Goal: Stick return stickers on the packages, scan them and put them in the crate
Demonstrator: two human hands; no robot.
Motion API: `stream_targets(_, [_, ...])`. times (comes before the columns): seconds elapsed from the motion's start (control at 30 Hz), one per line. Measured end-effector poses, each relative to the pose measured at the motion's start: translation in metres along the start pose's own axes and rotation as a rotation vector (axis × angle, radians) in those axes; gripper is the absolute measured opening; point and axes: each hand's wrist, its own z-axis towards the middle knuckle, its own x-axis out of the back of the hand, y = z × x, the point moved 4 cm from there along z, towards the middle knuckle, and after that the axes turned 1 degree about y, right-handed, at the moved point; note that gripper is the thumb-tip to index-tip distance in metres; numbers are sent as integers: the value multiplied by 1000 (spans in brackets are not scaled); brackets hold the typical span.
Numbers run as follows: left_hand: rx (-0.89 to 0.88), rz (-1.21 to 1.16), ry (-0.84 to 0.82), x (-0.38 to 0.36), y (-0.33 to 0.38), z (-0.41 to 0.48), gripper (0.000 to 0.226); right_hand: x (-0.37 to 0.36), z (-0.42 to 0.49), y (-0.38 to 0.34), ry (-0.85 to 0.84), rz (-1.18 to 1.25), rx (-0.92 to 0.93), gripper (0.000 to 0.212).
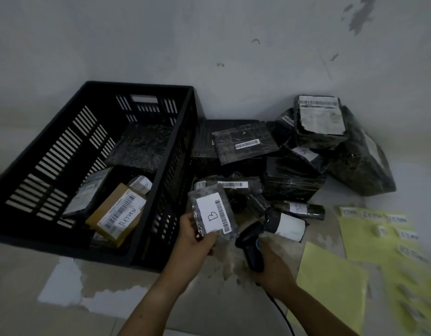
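Observation:
My left hand [195, 241] grips a small dark package [213, 213] by its lower left edge; its white label marked "B" with a barcode faces up. My right hand [270, 265] holds a black handheld scanner [249, 243] by the handle, its head pointing up toward the package's lower right corner. The black slatted crate [39, 195] stands to the left and holds several packages, among them a brown box labelled "RETURN" [118, 213]. Yellow sheets with white return stickers [379, 229] lie at the right.
A heap of several dark wrapped packages [294, 161] lies against the wall behind my hands, some with barcodes. A plain yellow sheet [331, 282] lies by my right forearm. The scanner's cable [282, 314] trails down toward me. The floor is stained and patchy.

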Motion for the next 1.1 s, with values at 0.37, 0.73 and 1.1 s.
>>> stream_targets(0.37, [36,-264,-21,5,5,5,30,26,-76,-27,-122,425,-42,28])
stream_targets(0.73, [139,-527,-72,-5,7,7,28,56,-132,-62,88,487,62,29])
stream_targets(1.1, [250,-510,-6,5,10,11,49,61,-166,-93,215,450,243,31])
